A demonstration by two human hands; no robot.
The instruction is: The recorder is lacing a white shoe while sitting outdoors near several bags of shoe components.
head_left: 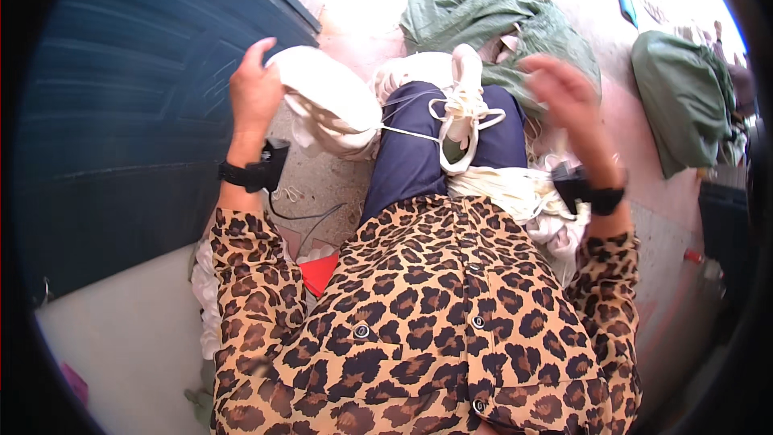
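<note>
- Shoe (465, 105) sits on the person's lap (411, 145), laces (493, 118) looped out
- Left hand (256, 84) is up beside a white bundle (330, 84)
- Right hand (568, 97) is well apart, near the green sack (451, 12)
- Blurry, so can't really tell either one's grip

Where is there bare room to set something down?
Best patch: pink floor between the right wrist's black band and the far-right green sack.

Crowded: the lap, with the laced shoe; its left, with a white bundle beside the left hand; its right, with a cream bundle.
</note>
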